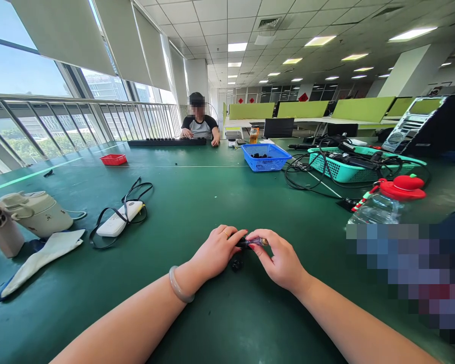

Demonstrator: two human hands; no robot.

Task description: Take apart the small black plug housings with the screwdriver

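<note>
My left hand (220, 248), with a ring and a grey bangle, rests low over the table and pinches a small black part (242, 243) at its fingertips. From the other side, my right hand (279, 255) grips a slim translucent purplish stick (257, 242) with a gold-coloured end between thumb and fingers. Its tip meets the black part, though the fingers cover the exact contact. Just below my left fingers, another small black piece (235, 263) lies on the green table (227, 323).
On the left are a white device with a black strap (117, 221), a phone (3, 228) and a beige case (41, 212). A red tray (114, 160), blue basket (267, 161), cable-filled teal basket (333, 171) and bottle (379, 208) stand beyond. A person (199, 124) sits opposite.
</note>
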